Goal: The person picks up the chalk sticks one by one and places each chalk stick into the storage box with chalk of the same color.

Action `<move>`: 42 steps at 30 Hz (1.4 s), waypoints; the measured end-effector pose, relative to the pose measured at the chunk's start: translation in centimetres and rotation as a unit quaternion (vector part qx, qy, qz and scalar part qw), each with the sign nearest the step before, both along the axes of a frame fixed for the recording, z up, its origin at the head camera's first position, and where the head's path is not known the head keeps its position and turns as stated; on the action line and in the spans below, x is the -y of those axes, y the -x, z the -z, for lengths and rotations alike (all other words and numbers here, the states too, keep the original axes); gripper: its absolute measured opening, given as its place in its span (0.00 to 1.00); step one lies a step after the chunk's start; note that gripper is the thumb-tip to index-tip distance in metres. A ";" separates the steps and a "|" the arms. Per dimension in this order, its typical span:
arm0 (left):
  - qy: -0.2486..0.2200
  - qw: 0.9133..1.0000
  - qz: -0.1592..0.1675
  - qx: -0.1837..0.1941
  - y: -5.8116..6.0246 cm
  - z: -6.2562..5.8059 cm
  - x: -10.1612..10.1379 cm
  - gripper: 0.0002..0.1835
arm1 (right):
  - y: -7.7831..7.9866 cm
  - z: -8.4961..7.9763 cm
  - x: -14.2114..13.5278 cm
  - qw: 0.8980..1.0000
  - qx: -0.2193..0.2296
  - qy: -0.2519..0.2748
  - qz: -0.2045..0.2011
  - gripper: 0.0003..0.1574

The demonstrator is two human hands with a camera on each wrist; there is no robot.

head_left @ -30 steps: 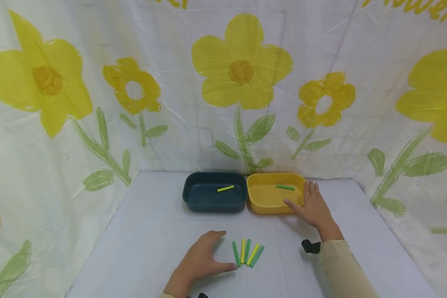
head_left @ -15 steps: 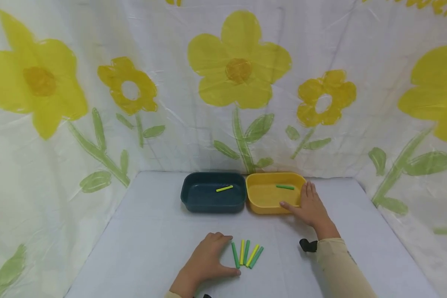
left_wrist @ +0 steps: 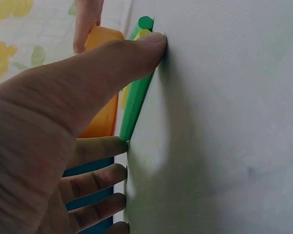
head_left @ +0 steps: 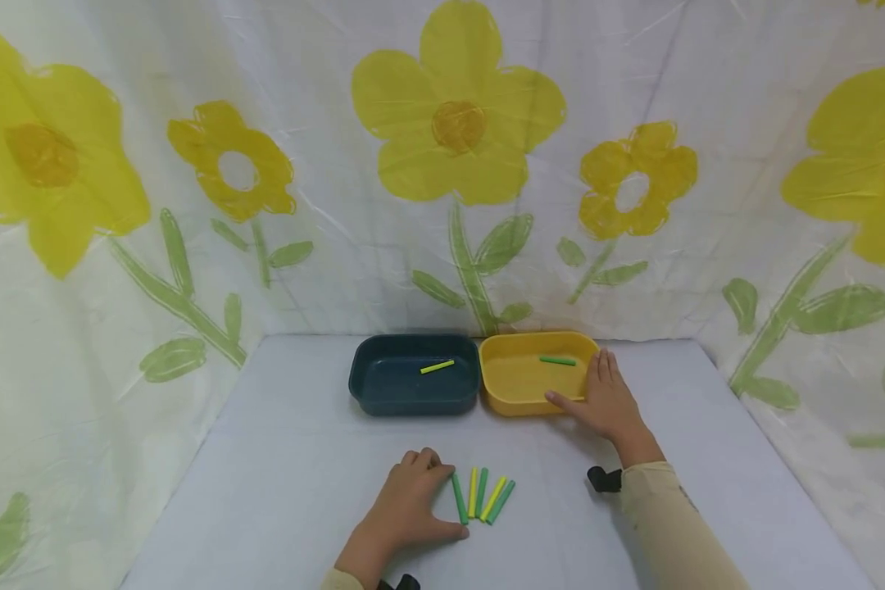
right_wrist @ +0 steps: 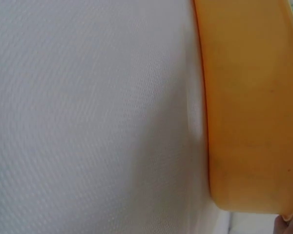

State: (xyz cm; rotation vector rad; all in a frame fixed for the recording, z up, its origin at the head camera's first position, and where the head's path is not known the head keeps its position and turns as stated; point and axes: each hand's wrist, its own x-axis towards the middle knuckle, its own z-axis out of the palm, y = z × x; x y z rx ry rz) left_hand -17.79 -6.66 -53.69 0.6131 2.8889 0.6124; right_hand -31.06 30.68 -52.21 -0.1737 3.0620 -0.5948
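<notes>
The left hand is positioned over the table at the left end of a fan of five sticks. Its thumb and index finger are spread wide, spanning the length of the leftmost green stick: the index fingertip meets the far end, and the thumb tip lies at the near end. Whether the thumb makes contact cannot be told. To the right of this stick, in order, lie a yellow stick, a middle green stick, a second yellow stick and a rightmost green stick; the near ends are gathered and the far ends diverge. The right hand rests on the front right corner of the yellow tray, with the thumb on the front rim and the other fingers extended along the right side. A dark teal tray stands just beside the yellow tray, on its left. One yellow piece lies inside the teal tray, toward the right; one green piece lies inside the yellow tray, toward the back. A flower-printed curtain hangs behind both trays.
</notes>
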 end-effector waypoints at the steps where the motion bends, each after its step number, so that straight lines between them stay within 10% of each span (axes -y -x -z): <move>1: -0.002 1.000 0.000 0.002 0.0 0.0 0.0 0.47 | 0.0 0.0 0.0 1.000 0.001 -0.003 0.001 0.87; 42: -0.007 1.000 -0.004 0.013 0.7 -2.0 -0.1 0.46 | 0.0 -0.3 0.4 0.999 -0.006 -0.039 0.005 0.88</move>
